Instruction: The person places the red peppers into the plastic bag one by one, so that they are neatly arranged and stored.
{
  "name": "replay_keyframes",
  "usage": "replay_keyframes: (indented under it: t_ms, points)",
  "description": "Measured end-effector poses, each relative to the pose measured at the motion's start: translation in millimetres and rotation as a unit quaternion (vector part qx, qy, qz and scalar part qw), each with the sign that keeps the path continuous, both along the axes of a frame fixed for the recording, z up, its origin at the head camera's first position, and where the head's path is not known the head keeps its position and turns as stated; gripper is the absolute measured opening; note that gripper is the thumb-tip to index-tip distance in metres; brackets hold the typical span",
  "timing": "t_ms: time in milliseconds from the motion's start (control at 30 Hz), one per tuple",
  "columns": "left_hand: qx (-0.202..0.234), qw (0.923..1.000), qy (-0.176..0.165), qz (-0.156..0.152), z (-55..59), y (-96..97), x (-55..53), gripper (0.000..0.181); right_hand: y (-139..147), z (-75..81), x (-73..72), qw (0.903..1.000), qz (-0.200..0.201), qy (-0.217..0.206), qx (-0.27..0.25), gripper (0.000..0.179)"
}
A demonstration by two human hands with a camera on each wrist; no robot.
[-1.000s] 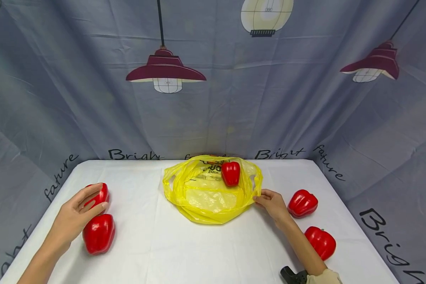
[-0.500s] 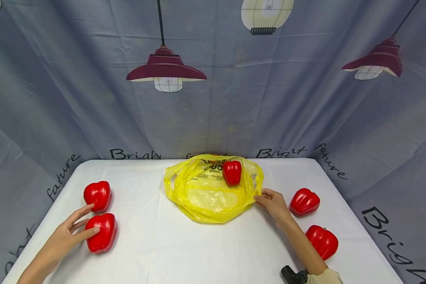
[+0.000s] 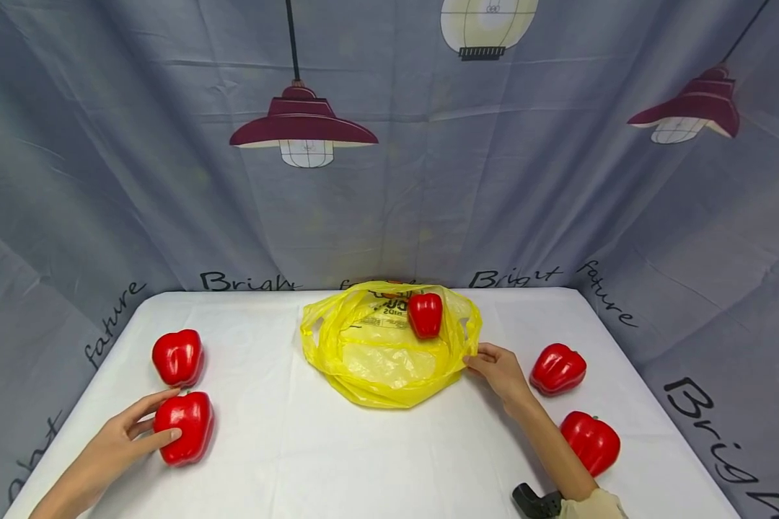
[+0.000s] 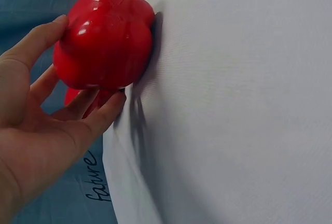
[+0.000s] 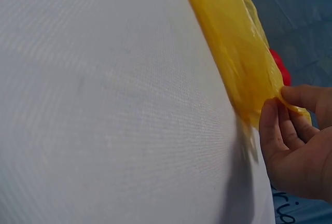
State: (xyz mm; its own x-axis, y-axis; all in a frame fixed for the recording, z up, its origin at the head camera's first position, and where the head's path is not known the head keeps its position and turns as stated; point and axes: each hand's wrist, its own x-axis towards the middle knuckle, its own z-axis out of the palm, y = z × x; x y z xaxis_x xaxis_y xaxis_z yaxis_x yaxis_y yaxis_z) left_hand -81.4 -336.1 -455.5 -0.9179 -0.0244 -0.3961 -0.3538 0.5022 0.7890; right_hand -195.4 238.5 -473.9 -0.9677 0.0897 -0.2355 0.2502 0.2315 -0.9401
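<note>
My left hand (image 3: 120, 440) has its thumb and fingers around the near-left red bell pepper (image 3: 187, 427), which stands on the white table. In the left wrist view the thumb lies against one side of this glossy pepper (image 4: 104, 40) and the fingertips reach its opposite side. My right hand (image 3: 498, 371) pinches the right edge of a yellow plastic bag (image 3: 376, 393) between thumb and fingers. The bag lies with its mouth spread open, and one red bell pepper (image 3: 425, 315) is inside. The right wrist view shows the pinched bag edge (image 5: 295, 111) up close.
Another red bell pepper (image 3: 178, 357) sits just behind the one at my left hand. On the right stand two more, one farther back (image 3: 557, 369) and one (image 3: 589, 441) partly behind my right forearm. A black object (image 3: 535, 502) is by the right sleeve. A printed curtain (image 3: 389, 202) surrounds the table.
My left hand has drawn back from over the far-left bell pepper to the nearer one and closed around it. The right hand keeps its pinch on the bag.
</note>
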Motion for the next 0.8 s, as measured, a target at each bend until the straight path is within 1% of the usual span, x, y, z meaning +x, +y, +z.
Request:
replay_keyframes:
  t_ms: [167,267,400,500,633,800]
  points:
    - [-0.004,0.9998,0.016,0.006,3.2,1.8,3.2,0.082,-1.5,1.0,-0.1,1.0000,0.000,0.002,-0.003,0.039]
    - [-0.002,0.9995,0.032,0.004,6.6,6.3,1.9,0.080,-1.3,0.8,-0.1,1.0000,-0.001,-0.002,0.001,0.039]
    - [0.015,0.9972,0.073,-0.004,11.8,20.6,-3.5,0.076,-0.7,0.7,-0.2,1.0000,-0.004,-0.008,0.003,0.038]
    - [0.041,0.9925,0.113,-0.018,18.5,37.2,-10.9,0.072,-0.6,1.1,-0.4,0.9999,-0.007,-0.010,0.000,0.038]
    - [0.069,0.9838,0.161,-0.041,28.7,61.4,-25.6,0.068,-0.1,1.0,-0.6,1.0000,-0.006,-0.003,-0.002,0.038]
    - [0.090,0.9753,0.194,-0.057,36.3,90.1,-45.5,0.065,-0.2,0.8,-0.3,1.0000,-0.001,0.003,-0.003,0.038]
